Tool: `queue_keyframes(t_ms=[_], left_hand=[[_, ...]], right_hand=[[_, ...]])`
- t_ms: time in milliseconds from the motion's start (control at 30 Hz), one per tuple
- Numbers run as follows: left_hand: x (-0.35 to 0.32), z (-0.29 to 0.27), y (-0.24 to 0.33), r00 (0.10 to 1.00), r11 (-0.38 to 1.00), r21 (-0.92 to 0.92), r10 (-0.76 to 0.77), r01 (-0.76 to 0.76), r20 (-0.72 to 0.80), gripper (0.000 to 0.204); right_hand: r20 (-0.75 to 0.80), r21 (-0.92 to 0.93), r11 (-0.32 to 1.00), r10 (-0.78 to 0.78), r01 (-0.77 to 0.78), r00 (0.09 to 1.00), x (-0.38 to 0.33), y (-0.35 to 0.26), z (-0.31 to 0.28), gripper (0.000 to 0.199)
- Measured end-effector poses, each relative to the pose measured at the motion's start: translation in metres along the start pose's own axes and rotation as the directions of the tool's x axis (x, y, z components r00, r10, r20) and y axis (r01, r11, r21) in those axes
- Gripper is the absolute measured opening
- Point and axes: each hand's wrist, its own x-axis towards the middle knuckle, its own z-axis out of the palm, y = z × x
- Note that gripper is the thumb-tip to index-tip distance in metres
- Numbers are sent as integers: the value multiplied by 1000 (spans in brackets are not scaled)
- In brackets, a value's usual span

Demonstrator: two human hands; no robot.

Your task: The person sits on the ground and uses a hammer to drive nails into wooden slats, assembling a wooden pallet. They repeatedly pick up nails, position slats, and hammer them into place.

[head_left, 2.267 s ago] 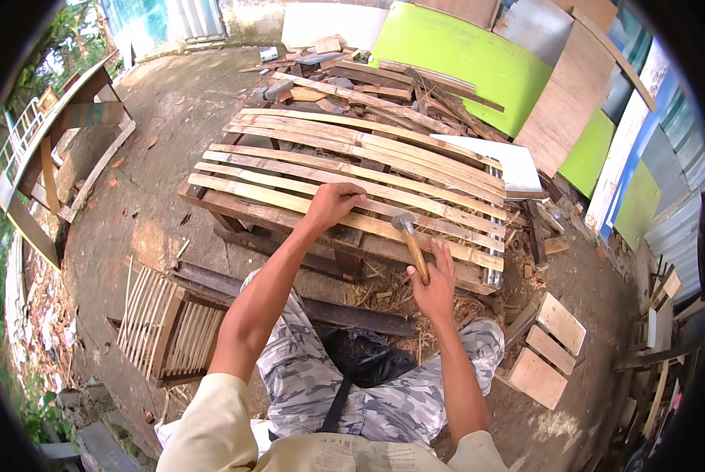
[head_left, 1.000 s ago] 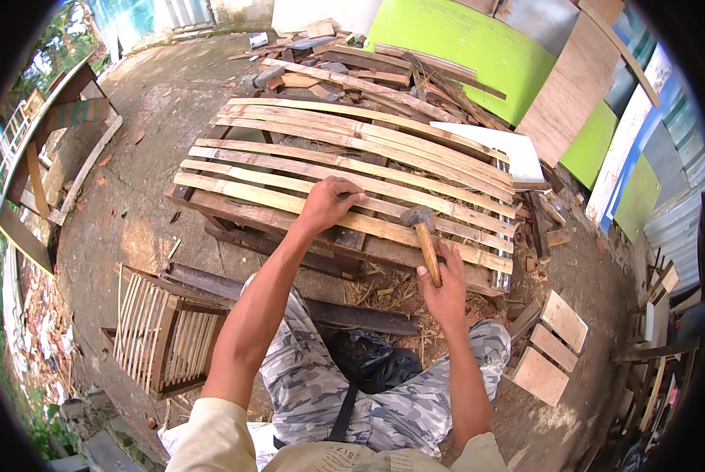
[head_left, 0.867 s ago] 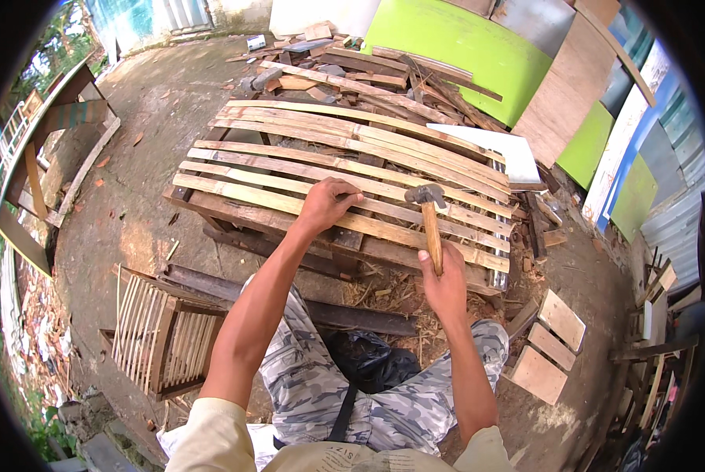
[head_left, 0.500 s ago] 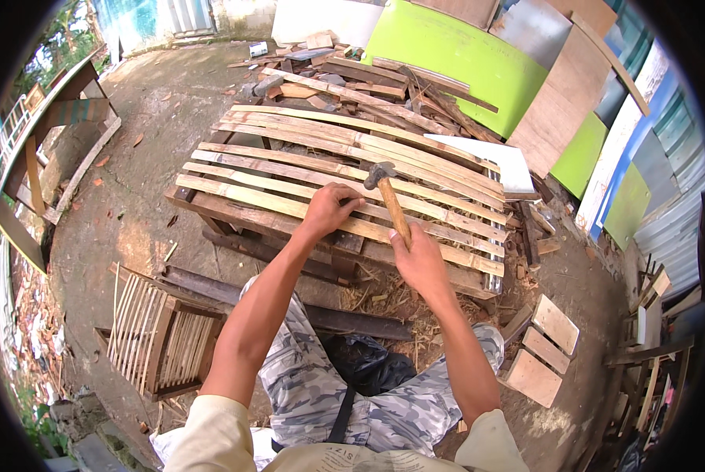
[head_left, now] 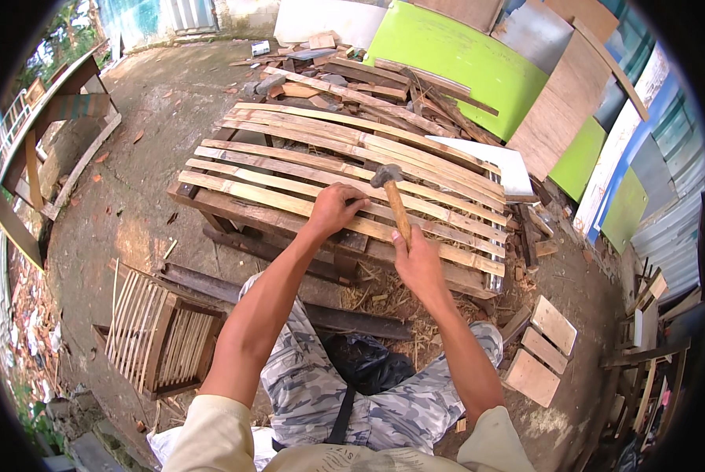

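My right hand grips the wooden handle of a hammer, its dark metal head raised up and away from me over the bamboo slats. My left hand is closed in a pinch at the nearest bamboo slat. Whatever sits between its fingertips is too small or hidden to make out. Several pale bamboo slats lie side by side, with gaps, across a dark wooden frame in front of me. The hammer head is a little right of my left hand, apart from it.
Behind the frame lies a heap of scrap wood. Lime-green panels lean farther back. A small slatted wooden piece stands at lower left, and pale wood blocks lie at right. A dark beam crosses the ground before my legs.
The hammer head has shifted slightly to the right. My left hand has moved a touch to the right along the nearest slat, still pinched.
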Motion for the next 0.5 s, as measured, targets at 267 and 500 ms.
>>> queue_keyframes(t_ms=[267, 500], left_hand=[[-1, -1, -4, 999, 999, 19, 38, -38, -21, 21], [1, 4, 1, 1000, 998, 70, 7, -7, -11, 19]], right_hand=[[-45, 19, 999, -36, 37, 998, -9, -9, -6, 37], [62, -31, 999, 24, -22, 998, 2, -6, -7, 35]])
